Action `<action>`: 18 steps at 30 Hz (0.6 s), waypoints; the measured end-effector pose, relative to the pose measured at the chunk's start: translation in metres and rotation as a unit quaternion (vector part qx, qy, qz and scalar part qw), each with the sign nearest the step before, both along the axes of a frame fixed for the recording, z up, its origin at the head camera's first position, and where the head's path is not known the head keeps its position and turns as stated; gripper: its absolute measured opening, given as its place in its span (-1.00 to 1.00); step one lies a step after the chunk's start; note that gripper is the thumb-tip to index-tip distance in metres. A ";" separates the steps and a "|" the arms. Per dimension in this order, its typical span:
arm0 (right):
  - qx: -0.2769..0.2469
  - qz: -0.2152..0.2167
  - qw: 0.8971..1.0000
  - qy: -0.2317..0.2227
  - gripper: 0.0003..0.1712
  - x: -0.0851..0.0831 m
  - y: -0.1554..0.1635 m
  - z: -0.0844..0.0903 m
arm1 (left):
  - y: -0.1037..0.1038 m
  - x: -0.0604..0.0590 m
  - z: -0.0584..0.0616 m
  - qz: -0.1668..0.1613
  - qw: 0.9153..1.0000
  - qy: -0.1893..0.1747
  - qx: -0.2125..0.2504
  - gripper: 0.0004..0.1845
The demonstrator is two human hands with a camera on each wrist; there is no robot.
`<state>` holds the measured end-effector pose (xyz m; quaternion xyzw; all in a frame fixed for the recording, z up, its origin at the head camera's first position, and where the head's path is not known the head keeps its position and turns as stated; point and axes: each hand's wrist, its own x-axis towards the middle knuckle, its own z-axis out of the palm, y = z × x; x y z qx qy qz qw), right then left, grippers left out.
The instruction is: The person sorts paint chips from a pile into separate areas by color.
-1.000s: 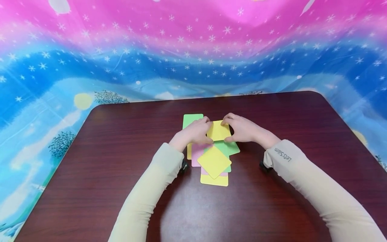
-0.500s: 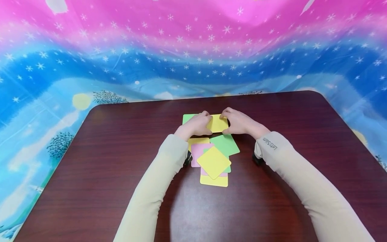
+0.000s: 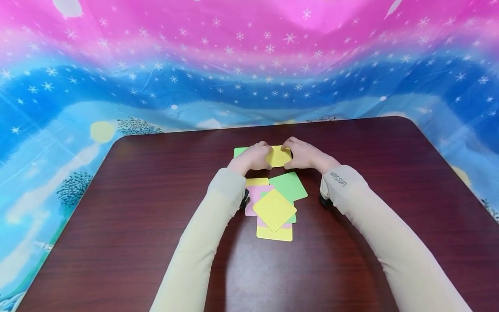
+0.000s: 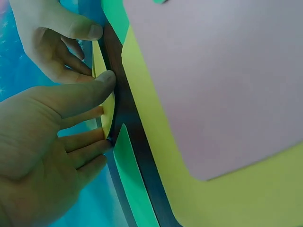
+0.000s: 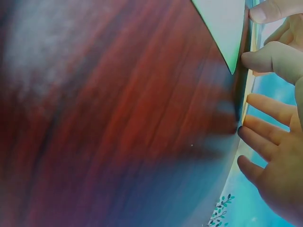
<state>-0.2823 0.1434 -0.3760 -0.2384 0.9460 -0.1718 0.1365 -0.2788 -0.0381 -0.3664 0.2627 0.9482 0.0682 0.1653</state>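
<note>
Both hands, left hand [image 3: 255, 157] and right hand [image 3: 306, 156], moved farther across the table [image 3: 156, 225], pinching yellow card [image 3: 279, 156] by its side edges; thin, light, flexible.

Two hands on a thin yellow card, close up

The left hand [image 4: 42, 156] fills the lower left, thumb and fingertips [image 4: 97, 142] pinching the edge of the yellow card [image 4: 106, 111], which is seen edge-on; the right hand [image 4: 52, 38] grips the same card from above with curled fingers. Just beside it, a green card [image 4: 135, 189] lies on the dark desk [image 4: 135, 137]. To the right, a big pink card [image 4: 213, 80] lies on a larger yellow sheet [image 4: 246, 194], with a green corner [image 4: 116, 14] showing at the top.
</note>
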 end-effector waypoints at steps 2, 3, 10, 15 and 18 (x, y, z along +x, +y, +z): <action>0.008 0.007 1.000 -0.013 -0.30 -0.001 0.000 0.001 | 0.001 0.000 0.001 0.001 1.000 -0.002 -0.007 -0.38; 0.015 0.010 1.000 -0.020 -0.30 -0.001 -0.001 0.002 | 0.001 0.000 0.002 -0.001 1.000 -0.001 -0.014 -0.38; 0.035 0.022 0.999 -0.029 -0.29 -0.003 -0.003 0.006 | 0.006 0.003 0.005 -0.003 0.998 0.006 -0.060 -0.39; 0.039 0.021 0.999 -0.021 -0.26 0.002 0.000 0.007 | 0.001 0.008 0.002 0.005 0.999 0.006 -0.031 -0.32; 0.050 0.031 0.998 -0.006 -0.24 0.007 0.001 0.011 | -0.005 0.013 0.001 0.010 1.000 0.004 -0.008 -0.28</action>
